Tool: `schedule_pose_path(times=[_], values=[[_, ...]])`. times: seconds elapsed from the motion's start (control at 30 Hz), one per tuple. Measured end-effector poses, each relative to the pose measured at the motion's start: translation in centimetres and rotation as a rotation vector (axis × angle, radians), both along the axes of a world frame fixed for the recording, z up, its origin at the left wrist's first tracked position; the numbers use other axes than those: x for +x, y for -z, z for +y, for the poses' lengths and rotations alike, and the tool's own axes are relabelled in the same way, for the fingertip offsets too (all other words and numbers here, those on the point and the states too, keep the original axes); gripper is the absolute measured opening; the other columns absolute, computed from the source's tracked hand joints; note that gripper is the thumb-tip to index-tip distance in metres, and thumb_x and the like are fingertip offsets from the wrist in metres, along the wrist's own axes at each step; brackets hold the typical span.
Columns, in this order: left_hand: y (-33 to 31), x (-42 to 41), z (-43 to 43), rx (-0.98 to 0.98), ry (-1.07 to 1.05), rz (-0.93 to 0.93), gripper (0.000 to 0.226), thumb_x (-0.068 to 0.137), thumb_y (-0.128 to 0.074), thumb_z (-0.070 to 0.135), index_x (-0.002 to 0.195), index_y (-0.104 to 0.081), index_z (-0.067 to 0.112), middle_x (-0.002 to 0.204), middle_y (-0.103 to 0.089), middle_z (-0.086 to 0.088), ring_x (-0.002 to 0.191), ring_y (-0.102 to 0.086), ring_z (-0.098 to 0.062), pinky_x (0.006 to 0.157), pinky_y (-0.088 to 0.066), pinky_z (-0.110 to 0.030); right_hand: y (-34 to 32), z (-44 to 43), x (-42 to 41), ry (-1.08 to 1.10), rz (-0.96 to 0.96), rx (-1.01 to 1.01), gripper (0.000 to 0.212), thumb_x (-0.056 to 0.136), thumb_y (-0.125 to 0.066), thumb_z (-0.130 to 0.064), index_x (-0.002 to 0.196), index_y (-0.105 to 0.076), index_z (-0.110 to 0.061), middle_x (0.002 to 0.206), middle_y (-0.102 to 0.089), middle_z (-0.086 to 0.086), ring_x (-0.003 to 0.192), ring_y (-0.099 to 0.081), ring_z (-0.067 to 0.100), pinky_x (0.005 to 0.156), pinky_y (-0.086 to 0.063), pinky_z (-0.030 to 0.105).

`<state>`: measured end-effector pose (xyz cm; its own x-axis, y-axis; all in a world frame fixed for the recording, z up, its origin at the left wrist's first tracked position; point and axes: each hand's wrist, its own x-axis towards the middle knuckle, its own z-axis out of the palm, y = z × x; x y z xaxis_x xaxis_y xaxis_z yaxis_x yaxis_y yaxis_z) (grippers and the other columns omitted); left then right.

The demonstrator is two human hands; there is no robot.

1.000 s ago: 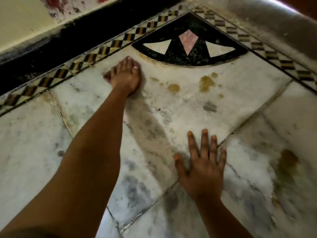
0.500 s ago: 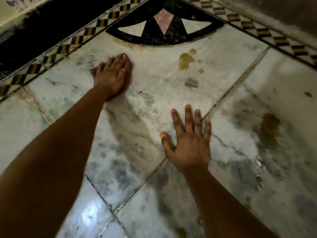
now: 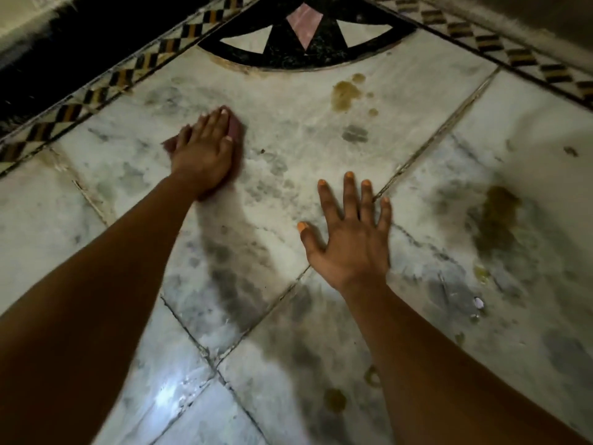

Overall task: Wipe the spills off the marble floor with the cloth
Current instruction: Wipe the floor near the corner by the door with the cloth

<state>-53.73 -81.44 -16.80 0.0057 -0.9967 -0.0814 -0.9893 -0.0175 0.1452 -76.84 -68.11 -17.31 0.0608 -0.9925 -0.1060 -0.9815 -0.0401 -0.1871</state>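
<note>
My left hand (image 3: 202, 149) presses flat on a dark red cloth (image 3: 236, 126) on the white marble floor (image 3: 288, 149); only the cloth's edges show around the fingers. My right hand (image 3: 351, 232) lies flat on the floor with fingers spread, holding nothing. A cluster of brown spills (image 3: 345, 93) sits ahead of both hands near the inlay. A larger brown-green spill (image 3: 494, 216) lies to the right of my right hand. Smaller brown spots (image 3: 335, 399) are close to me beside my right forearm.
A black inlay with a pink diamond (image 3: 305, 36) fills the floor's corner ahead. Chequered border strips (image 3: 128, 75) run along the left and right (image 3: 513, 53), with a black skirting (image 3: 64, 43) at the left. Small white debris (image 3: 478, 302) lies at the right.
My left hand with the cloth has slid back toward me and to the left, away from the inlay. The small spills beside it in the oldest frame are gone. My right hand stays planted.
</note>
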Motion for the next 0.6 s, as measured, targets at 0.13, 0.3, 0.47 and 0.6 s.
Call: schedule_pose_path(times=[0.13,0.3,0.47,0.6], values=[[0.1,-5.0,2.3,-0.013,0.128,0.028,0.055,0.099,-0.018,0.032,0.151,-0.009,0.018,0.159,-0.010,0.000,0.146,-0.007,-0.016,0.117,-0.001,-0.037,-0.4,-0.1,-0.1,-0.009,-0.002,0.026,0.068,0.090,-0.015,-0.061,0.149,0.006,-0.034,0.158,0.016,0.006,0.144,0.016,0.027,0.115,0.009,0.052],[0.1,-2.8,11.9,-0.042,0.272,0.029,0.068,0.087,-0.004,0.045,0.150,-0.014,0.023,0.157,-0.014,0.007,0.145,-0.009,-0.010,0.115,-0.002,-0.035,-1.0,-0.2,-0.4,0.008,-0.030,0.094,0.066,0.093,-0.020,-0.059,0.149,0.004,-0.034,0.158,0.017,0.004,0.144,0.018,0.025,0.115,0.012,0.049],[0.7,-2.3,7.6,-0.055,0.028,0.031,0.055,0.098,-0.018,0.033,0.151,-0.012,0.020,0.159,-0.012,0.001,0.146,-0.009,-0.016,0.117,-0.003,-0.038,-1.4,-1.3,-3.5,0.046,-0.196,0.021,0.063,0.096,-0.029,-0.054,0.150,-0.007,-0.032,0.160,0.006,0.001,0.146,0.009,0.019,0.117,0.005,0.042],[1.1,-2.7,3.7,-0.063,-0.044,0.020,0.053,0.101,-0.023,0.026,0.151,-0.011,0.017,0.159,-0.011,-0.002,0.146,-0.008,-0.019,0.117,-0.003,-0.039,-0.3,-2.6,-7.4,0.150,-0.033,-0.009,0.065,0.096,-0.021,-0.055,0.151,-0.002,-0.027,0.159,0.005,0.006,0.146,0.008,0.020,0.118,0.006,0.043]])
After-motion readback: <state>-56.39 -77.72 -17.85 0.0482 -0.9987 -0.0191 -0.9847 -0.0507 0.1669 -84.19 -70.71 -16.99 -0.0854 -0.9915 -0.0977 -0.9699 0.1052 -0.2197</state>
